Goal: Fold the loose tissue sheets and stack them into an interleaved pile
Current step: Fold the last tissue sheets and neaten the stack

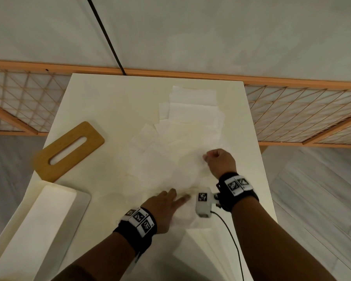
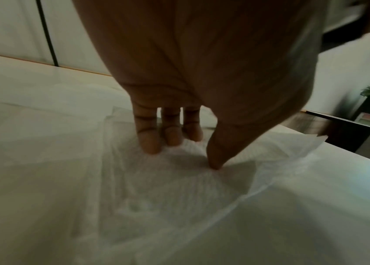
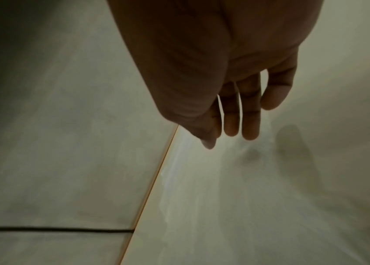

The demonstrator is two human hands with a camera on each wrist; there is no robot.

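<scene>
Several loose white tissue sheets (image 1: 187, 126) lie overlapping across the middle of the white table (image 1: 101, 102). My left hand (image 1: 176, 196) presses its straight fingertips (image 2: 151, 143) and thumb down on the crinkled nearest sheet (image 2: 179, 193), which puckers around them. My right hand (image 1: 206, 158) hovers just over the right part of the same sheet (image 3: 270, 179), casting a shadow on it. Its fingers (image 3: 250, 129) hang fairly straight, with the thumb against the forefinger. Whether tissue is pinched there is unclear. A layered white pile (image 1: 207, 252) sits near the front edge.
A wooden lid with a long slot (image 1: 69, 151) lies at the table's left. A white open box (image 1: 39, 220) stands at the front left corner. A wooden lattice screen (image 1: 302, 110) runs behind the table. The table's right edge (image 3: 156, 170) is close to my right hand.
</scene>
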